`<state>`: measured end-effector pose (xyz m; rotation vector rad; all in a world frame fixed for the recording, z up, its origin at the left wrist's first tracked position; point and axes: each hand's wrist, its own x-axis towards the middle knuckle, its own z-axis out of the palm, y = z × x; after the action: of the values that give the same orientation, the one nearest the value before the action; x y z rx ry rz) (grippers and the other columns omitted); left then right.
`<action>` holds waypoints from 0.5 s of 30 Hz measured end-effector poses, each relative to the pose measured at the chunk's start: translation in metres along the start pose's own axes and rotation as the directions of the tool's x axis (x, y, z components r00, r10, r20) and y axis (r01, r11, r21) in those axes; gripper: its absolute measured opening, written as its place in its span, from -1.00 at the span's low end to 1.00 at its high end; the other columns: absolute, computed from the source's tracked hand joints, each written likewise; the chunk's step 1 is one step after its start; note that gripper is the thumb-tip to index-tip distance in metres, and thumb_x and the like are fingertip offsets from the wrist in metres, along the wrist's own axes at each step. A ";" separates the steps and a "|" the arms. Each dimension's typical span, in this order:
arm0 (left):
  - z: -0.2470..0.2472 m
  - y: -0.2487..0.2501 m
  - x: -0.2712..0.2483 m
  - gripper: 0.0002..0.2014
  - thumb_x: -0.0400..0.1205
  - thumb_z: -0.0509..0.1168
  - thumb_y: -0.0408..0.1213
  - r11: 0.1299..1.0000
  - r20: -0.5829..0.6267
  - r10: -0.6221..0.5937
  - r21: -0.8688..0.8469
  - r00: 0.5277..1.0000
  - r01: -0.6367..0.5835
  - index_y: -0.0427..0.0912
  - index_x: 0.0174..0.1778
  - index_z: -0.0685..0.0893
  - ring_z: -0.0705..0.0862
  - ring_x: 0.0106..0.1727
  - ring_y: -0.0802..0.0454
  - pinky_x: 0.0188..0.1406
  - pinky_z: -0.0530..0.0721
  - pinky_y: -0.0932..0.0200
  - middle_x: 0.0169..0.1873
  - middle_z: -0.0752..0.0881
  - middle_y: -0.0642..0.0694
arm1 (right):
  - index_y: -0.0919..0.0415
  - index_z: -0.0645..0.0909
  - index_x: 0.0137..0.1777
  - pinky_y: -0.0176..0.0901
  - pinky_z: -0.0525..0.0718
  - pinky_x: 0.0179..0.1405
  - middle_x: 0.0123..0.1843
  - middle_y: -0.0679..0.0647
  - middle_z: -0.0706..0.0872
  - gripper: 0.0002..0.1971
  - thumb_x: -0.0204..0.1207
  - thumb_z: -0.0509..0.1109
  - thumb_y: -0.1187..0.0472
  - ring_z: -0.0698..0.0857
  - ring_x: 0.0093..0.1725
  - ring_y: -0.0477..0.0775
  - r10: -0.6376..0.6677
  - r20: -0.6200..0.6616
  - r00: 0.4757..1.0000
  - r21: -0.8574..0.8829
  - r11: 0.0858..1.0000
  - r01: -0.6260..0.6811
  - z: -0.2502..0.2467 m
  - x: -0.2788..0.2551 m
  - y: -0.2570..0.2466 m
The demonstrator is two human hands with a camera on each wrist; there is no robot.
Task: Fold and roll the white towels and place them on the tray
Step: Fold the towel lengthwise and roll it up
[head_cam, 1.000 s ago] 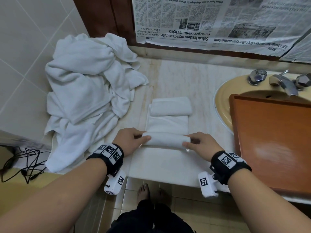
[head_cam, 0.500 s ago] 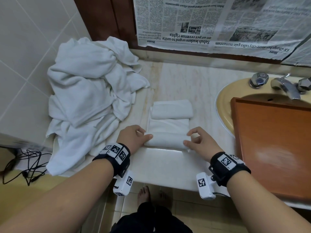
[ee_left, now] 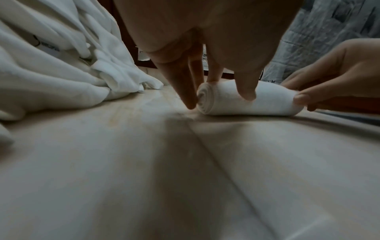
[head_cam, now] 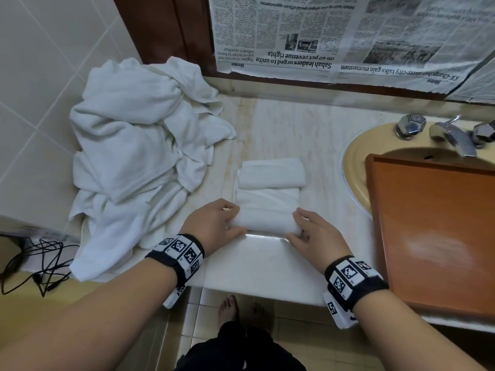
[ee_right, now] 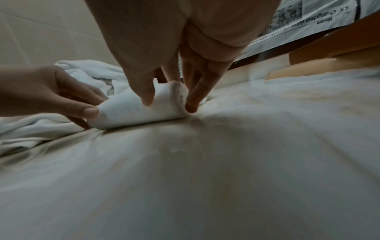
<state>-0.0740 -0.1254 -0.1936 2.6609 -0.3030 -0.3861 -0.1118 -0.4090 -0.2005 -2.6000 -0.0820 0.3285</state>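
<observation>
A small white towel roll (head_cam: 265, 221) lies crosswise on the marble counter (head_cam: 257, 263), with a short flat strip of towel (head_cam: 267, 196) beyond it. My left hand (head_cam: 233, 218) grips its left end, thumb near, fingers over the top (ee_left: 218, 95). My right hand (head_cam: 297, 223) grips the right end the same way (ee_right: 168, 100). A second white roll (head_cam: 272, 176) lies at the strip's far end; I cannot tell if it is a separate towel. The orange wooden tray (head_cam: 434, 231) sits to the right, across the sink, with nothing on it.
A big heap of loose white towels (head_cam: 139, 156) fills the counter's left side against the tiled wall. The yellow sink (head_cam: 353, 167) and chrome tap (head_cam: 452, 135) are at the right. Newspaper (head_cam: 348, 36) covers the back wall. Cables (head_cam: 34, 261) lie on the floor.
The roll has grown and travelled away from me along the strip, whose flat part is now shorter. My right fingers lifted half a second ago and are back down on the roll.
</observation>
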 end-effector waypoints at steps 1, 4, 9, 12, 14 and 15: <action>0.000 -0.002 0.002 -0.43 0.58 0.43 0.26 1.000 0.006 0.004 0.023 1.000 -0.004 0.14 0.48 0.67 0.55 0.38 0.13 0.35 0.60 0.04 0.43 0.57 0.22 | 0.06 0.50 0.65 -0.32 0.41 0.50 0.69 -0.13 0.42 -0.40 0.65 0.47 -0.05 0.62 0.42 -0.09 -0.006 0.010 1.000 -0.020 1.000 0.006 -0.001 0.002 0.000; 0.000 -0.008 0.009 -0.42 0.53 0.48 0.25 1.000 -0.011 0.024 0.019 1.000 -0.024 0.18 0.47 0.68 0.42 0.40 0.12 0.36 0.57 0.01 0.39 0.54 0.18 | 0.09 0.48 0.66 -0.37 0.34 0.45 0.67 -0.07 0.46 -0.41 0.66 0.46 0.01 0.56 0.52 -0.02 -0.026 0.013 1.000 -0.051 0.998 0.027 -0.004 0.005 0.000; -0.005 -0.014 0.012 -0.36 0.49 0.38 0.39 0.999 0.026 0.037 -0.039 0.999 -0.036 0.17 0.45 0.71 0.40 0.24 0.19 0.35 0.53 0.09 0.17 0.51 0.24 | 0.03 0.59 0.57 -0.21 0.54 0.28 0.46 -0.09 0.51 -0.49 0.65 0.46 -0.06 0.62 0.28 -0.02 -0.030 0.046 0.999 -0.031 0.999 0.031 -0.011 0.009 0.006; -0.006 -0.016 0.011 -0.41 0.54 0.33 0.40 0.996 0.076 0.030 -0.089 0.997 -0.023 0.21 0.42 0.72 0.37 0.17 0.21 0.32 0.45 0.17 0.10 0.51 0.23 | -0.09 0.68 0.44 -0.19 0.55 0.24 0.26 -0.15 0.53 -0.61 0.64 0.45 -0.11 0.60 0.19 -0.06 0.011 0.114 0.993 0.022 1.000 -0.014 -0.016 0.011 0.010; -0.004 -0.017 0.009 -0.54 0.61 0.37 0.29 0.990 0.079 -0.001 -0.137 0.997 0.012 0.13 0.32 0.79 0.42 0.15 0.16 0.24 0.41 0.20 0.06 0.55 0.20 | -0.13 0.75 0.24 -0.19 0.57 0.11 0.07 -0.14 0.55 -0.76 0.64 0.43 -0.13 0.62 0.05 -0.07 0.031 0.164 0.986 0.060 0.997 -0.041 -0.020 0.013 0.009; -0.003 -0.016 0.008 -0.59 0.62 0.38 0.26 0.985 0.074 -0.031 -0.169 0.997 0.043 0.06 0.19 0.84 0.48 0.11 0.11 0.18 0.43 0.20 0.03 0.59 0.16 | -0.15 0.75 0.12 -0.22 0.55 0.01 0.00 -0.12 0.56 -0.83 0.64 0.42 -0.14 0.63 -0.01 -0.05 0.043 0.189 0.981 0.069 0.996 -0.057 -0.022 0.014 0.008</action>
<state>-0.0635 -0.1123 -0.2000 2.4915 -0.2315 -0.4968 -0.0927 -0.4249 -0.1894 -2.4951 -0.0684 0.5829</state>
